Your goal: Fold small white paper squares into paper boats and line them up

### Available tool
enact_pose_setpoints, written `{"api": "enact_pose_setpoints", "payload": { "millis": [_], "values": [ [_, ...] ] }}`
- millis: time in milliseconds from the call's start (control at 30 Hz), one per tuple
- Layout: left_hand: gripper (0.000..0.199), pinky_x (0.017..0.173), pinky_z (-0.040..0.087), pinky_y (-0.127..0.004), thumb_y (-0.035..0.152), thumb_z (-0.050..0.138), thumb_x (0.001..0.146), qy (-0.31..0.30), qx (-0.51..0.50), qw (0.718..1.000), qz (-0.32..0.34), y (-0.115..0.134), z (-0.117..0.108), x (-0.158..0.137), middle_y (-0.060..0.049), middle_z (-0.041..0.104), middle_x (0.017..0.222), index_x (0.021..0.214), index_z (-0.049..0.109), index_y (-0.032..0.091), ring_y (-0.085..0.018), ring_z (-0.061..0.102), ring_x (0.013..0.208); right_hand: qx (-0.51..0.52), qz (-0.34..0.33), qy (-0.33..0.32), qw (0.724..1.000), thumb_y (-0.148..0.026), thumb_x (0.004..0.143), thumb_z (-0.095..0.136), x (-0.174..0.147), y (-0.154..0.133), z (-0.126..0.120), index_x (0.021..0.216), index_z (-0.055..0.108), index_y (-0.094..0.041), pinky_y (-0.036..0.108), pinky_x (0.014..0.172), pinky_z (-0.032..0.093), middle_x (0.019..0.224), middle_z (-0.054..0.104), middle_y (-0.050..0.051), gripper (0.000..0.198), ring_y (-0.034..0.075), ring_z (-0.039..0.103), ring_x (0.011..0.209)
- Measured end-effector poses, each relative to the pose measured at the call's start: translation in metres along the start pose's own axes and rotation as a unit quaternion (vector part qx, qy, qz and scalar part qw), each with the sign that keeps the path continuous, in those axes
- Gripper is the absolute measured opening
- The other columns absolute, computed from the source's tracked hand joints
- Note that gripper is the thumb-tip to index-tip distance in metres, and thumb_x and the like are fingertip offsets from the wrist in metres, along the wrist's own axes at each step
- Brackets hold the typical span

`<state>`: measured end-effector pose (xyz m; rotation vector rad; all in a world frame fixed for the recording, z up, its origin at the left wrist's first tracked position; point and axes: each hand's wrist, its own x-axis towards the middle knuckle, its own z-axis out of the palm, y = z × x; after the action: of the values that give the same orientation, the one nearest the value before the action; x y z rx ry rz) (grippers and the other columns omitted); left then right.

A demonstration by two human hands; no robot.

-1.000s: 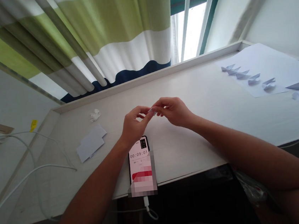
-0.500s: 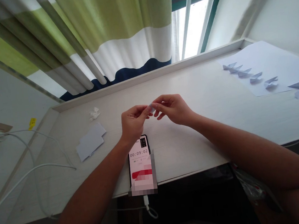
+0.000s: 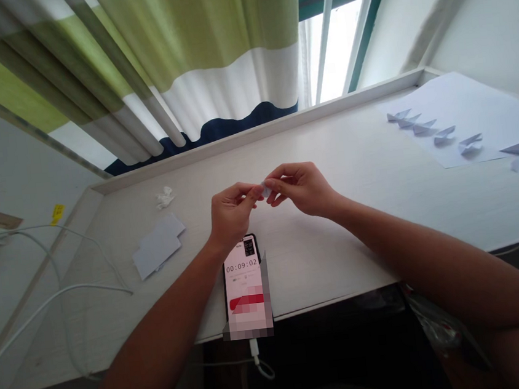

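Note:
A small piece of folded white paper [image 3: 265,191] is pinched between my two hands above the middle of the desk. My left hand [image 3: 234,208] grips its left side with thumb and fingertips. From the other side my right hand [image 3: 302,187] holds it, thumb on the near face and fingers curled behind. Most of the paper is hidden by the fingers, so its exact shape cannot be made out. Just below my left wrist lies a phone [image 3: 243,283] with a timer reading 00:09:02.
Several folded paper figures [image 3: 444,135] stand in a row on a large white sheet [image 3: 458,99] at the right. On the left lie a stack of paper pieces [image 3: 158,248], a crumpled paper [image 3: 164,197] and white cables [image 3: 57,296]. A curtain [image 3: 206,39] hangs behind the desk [image 3: 339,248].
The fingers of my right hand have closed in a little around the paper, and slightly more of it shows between the hands. Everything else on the desk stays in place.

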<state>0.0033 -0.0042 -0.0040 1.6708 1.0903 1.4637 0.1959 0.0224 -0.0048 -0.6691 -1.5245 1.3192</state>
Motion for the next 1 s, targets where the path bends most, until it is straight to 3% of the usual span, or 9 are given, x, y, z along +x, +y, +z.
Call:
{"api": "enact_pose_setpoints", "payload": {
  "millis": [333, 467, 567, 800, 1000],
  "values": [
    [0.026, 0.061, 0.061, -0.026, 0.047, 0.089, 0.088, 0.031, -0.03, 0.999, -0.002, -0.004, 0.0, 0.001, -0.003, 0.081, 0.078, 0.085, 0.084, 0.021, -0.016, 0.075, 0.072, 0.024, 0.009, 0.025, 0.999, -0.062, 0.087, 0.086, 0.0, -0.001, 0.004, 0.094, 0.073, -0.017, 0.037, 0.072, 0.072, 0.084, 0.077, 0.004, 0.047, 0.02, 0.079, 0.076],
    [0.02, 0.064, 0.062, -0.026, 0.04, 0.085, 0.091, 0.007, 0.004, 1.0, 0.0, -0.005, -0.002, 0.001, -0.004, 0.083, 0.091, 0.102, 0.086, 0.023, -0.016, 0.076, 0.08, -0.024, -0.017, 0.032, 0.999, -0.062, 0.09, 0.083, -0.002, 0.001, 0.003, 0.092, 0.071, -0.018, 0.039, 0.071, 0.071, 0.083, 0.076, 0.004, 0.045, 0.02, 0.078, 0.075],
    [0.019, 0.067, 0.061, -0.026, 0.035, 0.081, 0.095, -0.019, 0.065, 0.997, 0.038, -0.004, -0.005, 0.0, -0.005, 0.083, 0.106, 0.112, 0.085, 0.027, -0.017, 0.076, 0.09, -0.058, -0.027, 0.032, 0.997, -0.06, 0.093, 0.079, -0.003, 0.003, 0.003, 0.092, 0.07, -0.018, 0.04, 0.073, 0.07, 0.085, 0.077, 0.005, 0.042, 0.021, 0.078, 0.076],
    [0.019, 0.064, 0.061, -0.025, 0.041, 0.084, 0.092, -0.015, 0.07, 0.996, 0.048, -0.004, -0.009, 0.003, -0.004, 0.079, 0.097, 0.091, 0.08, 0.022, -0.017, 0.075, 0.086, -0.053, -0.016, 0.025, 0.998, -0.059, 0.094, 0.079, -0.003, 0.003, 0.002, 0.092, 0.07, -0.02, 0.043, 0.08, 0.071, 0.086, 0.076, 0.005, 0.04, 0.02, 0.077, 0.08],
    [0.021, 0.068, 0.065, -0.029, 0.041, 0.08, 0.095, -0.046, 0.038, 0.998, 0.022, -0.004, -0.011, 0.003, -0.005, 0.079, 0.096, 0.094, 0.077, 0.021, -0.018, 0.078, 0.085, 0.003, -0.038, 0.053, 0.998, -0.061, 0.09, 0.083, 0.002, 0.004, 0.0, 0.091, 0.068, -0.02, 0.042, 0.081, 0.072, 0.086, 0.073, 0.003, 0.043, 0.02, 0.075, 0.083]
  ]
}}
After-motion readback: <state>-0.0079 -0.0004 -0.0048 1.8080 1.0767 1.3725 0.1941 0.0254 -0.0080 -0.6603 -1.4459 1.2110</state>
